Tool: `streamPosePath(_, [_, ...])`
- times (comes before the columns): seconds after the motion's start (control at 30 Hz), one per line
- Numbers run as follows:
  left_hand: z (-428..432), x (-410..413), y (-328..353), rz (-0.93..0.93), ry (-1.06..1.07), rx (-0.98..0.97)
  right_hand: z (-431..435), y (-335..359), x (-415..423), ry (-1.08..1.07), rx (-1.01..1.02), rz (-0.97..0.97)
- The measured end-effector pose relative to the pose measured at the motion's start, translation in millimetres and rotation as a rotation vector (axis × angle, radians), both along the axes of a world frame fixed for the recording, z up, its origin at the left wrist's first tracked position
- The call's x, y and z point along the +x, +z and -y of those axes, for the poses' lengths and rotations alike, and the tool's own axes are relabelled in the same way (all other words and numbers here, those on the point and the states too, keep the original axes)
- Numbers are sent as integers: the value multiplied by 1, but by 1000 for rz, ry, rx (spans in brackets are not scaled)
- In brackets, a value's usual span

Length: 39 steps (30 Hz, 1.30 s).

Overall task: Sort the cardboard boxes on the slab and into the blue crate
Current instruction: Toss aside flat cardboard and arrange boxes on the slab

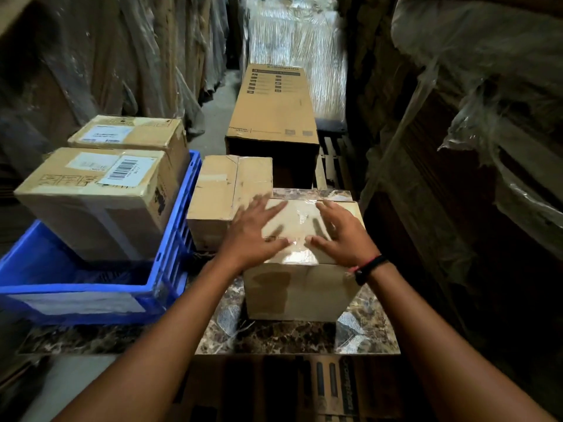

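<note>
Centre: a small brown cardboard box with a clear-taped top (pixel 300 287) stands upright on the brown-veined marble slab (pixel 274 336), towards its right side. We see the left hand (pixel 253 236) and the right hand (pixel 344 236) spread over the box's top, fingers straight and splayed, curled round nothing. Whether the palms press on the tape or hover just above it we cannot tell, as the fingers are slightly blurred. A black wristband (pixel 368 268) circles the right wrist.

Just behind and to the left of this box, a second plain cardboard box (pixel 225 190) sits on the slab, its near right corner hidden by the left hand.

Left: the blue plastic crate (pixel 178 229) stands beside the slab boxes. It holds a cardboard box with a barcode label (pixel 91 202), and behind that a cardboard box with a pale label (pixel 131 135) at the crate's far end; its base is hidden.

Beyond: a long printed cardboard carton (pixel 274 108) lies lengthwise past the slab. Plastic-wrapped stacks (pixel 298 41) rise behind and on both sides.
</note>
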<state>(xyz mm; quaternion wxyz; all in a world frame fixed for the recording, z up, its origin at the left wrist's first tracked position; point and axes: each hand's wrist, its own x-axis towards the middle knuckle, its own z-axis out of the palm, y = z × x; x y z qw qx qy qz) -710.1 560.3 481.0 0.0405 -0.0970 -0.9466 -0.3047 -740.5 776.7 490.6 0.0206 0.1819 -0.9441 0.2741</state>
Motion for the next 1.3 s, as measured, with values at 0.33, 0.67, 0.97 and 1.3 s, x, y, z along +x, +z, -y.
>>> streamPosePath(0.33, [-1, -14, -4, 56, -237, -565, -8, -4, -11, 127, 412, -10])
streamPosePath(0.67, [21, -4, -9, -25, -116, -449, -45, 11, 5, 192, 196, -118])
streamPosePath(0.97, [23, -2, -13, 33, -94, -275, -52, -12, 5, 138, 45, 56])
streamPosePath(1.3, [13, -15, -13, 112, -76, -196, -40, -20, -7, 77, 71, 15])
